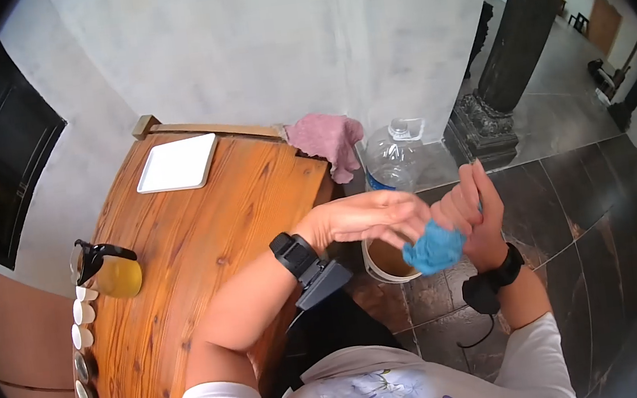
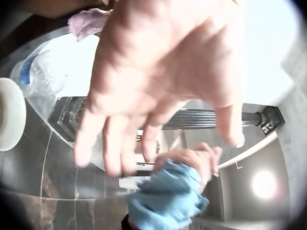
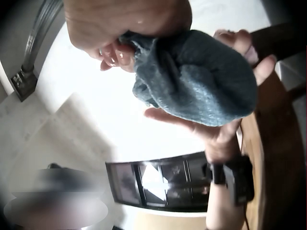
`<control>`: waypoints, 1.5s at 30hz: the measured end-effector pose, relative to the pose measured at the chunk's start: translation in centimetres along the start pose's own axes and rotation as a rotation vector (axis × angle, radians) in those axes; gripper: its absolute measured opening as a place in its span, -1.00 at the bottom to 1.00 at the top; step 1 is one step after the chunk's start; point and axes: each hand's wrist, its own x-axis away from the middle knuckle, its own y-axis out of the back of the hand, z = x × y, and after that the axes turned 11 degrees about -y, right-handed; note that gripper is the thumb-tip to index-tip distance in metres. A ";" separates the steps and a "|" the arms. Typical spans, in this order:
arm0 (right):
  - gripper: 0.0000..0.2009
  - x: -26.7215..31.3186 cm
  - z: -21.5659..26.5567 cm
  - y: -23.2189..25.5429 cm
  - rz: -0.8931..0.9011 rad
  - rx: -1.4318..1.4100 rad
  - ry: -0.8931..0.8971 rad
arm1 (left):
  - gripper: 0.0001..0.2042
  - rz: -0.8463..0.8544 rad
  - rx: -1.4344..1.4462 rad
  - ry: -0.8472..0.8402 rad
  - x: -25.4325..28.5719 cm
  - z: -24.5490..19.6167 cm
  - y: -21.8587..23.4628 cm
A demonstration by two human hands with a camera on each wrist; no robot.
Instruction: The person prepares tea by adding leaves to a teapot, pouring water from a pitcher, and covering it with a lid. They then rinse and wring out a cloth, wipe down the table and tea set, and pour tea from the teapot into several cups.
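A crumpled blue cloth (image 1: pixel 436 248) bulges from my right hand (image 1: pixel 471 217), whose curled fingers grip one end of it. In the right wrist view the cloth (image 3: pixel 201 79) hangs as a damp-looking, bunched lump below the fist (image 3: pixel 127 21). My left hand (image 1: pixel 371 216) reaches across beside the cloth, fingers extended. The left wrist view shows its palm (image 2: pixel 163 62) bare, with fingers spread and holding nothing. Below both hands stands a white bucket (image 1: pixel 377 267) with brownish liquid in it, partly covered by the hands and cloth.
On the wooden table (image 1: pixel 209 274) are a white tray (image 1: pixel 177 164), a glass pitcher (image 1: pixel 119 275) of yellow liquid and a row of small cups (image 1: pixel 83 336) along the left edge. A pink cloth (image 1: pixel 328 143) drapes over the far corner. A large clear bottle (image 1: pixel 391 161) stands by the wall.
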 end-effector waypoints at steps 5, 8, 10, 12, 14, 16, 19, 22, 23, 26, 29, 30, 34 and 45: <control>-0.56 0.9 1.6 -4.0 0.574 0.215 -0.039 | -0.47 0.320 0.472 -0.167 -0.9 2.6 -4.9; -0.57 0.4 1.9 -4.2 0.954 0.058 -0.194 | -0.50 0.304 0.578 -0.235 -1.0 4.2 -7.9; -0.54 1.2 2.0 -4.6 1.172 -0.091 -0.385 | -0.60 0.209 0.561 -0.232 -1.5 4.2 -11.0; -0.57 1.5 2.1 -5.2 1.145 -0.167 -0.410 | -0.69 0.127 0.549 -0.219 -2.2 4.0 -13.3; -0.59 1.6 2.3 -4.8 1.099 -0.236 -0.420 | -0.73 0.096 0.552 -0.200 -2.2 3.7 -13.4; -0.55 1.2 2.5 -3.2 0.827 0.114 -0.132 | -0.86 0.032 0.775 0.024 -1.9 2.9 -11.4; -0.59 1.1 2.6 -0.5 0.456 0.415 -0.129 | -0.88 -0.139 0.469 0.153 -2.6 1.7 -8.5; -0.65 -0.4 2.5 -0.2 0.391 0.284 -0.191 | -0.82 -0.299 0.170 0.194 -3.7 1.2 -7.0; -0.67 -0.7 2.5 0.0 0.358 0.301 -0.218 | -0.83 -0.318 0.158 0.190 -4.0 1.5 -6.7; -0.70 -2.5 1.4 1.7 0.246 0.375 -0.272 | -0.83 -0.415 -0.093 0.142 -4.8 2.9 -4.5; -0.72 -3.8 0.4 3.7 0.109 0.473 -0.214 | -0.85 -0.428 -0.121 0.141 -6.1 5.6 -2.1; -0.72 -4.1 0.2 4.3 0.106 0.473 -0.214 | -0.85 -0.479 -0.132 0.154 -6.5 6.2 -1.6; -0.72 -4.9 -0.7 6.8 -0.040 0.493 -0.171 | -0.85 -0.593 -0.233 0.283 -7.5 7.2 -0.6; -0.74 -6.6 -3.8 12.4 -0.345 0.553 -0.121 | -0.79 -0.680 -0.395 0.295 -9.1 9.6 0.8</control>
